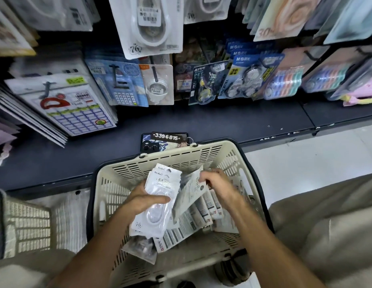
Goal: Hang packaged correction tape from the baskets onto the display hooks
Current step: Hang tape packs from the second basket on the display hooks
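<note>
Over the cream basket (232, 156), the left hand (142, 201) grips a stack of correction tape packs (160, 196) with curled fingers, while the right hand (217, 183) pinches another pack (190, 194) beside it

Phone (151, 144) on dark shelf (201, 123); calculator pack (123, 86) hanging above.
</note>
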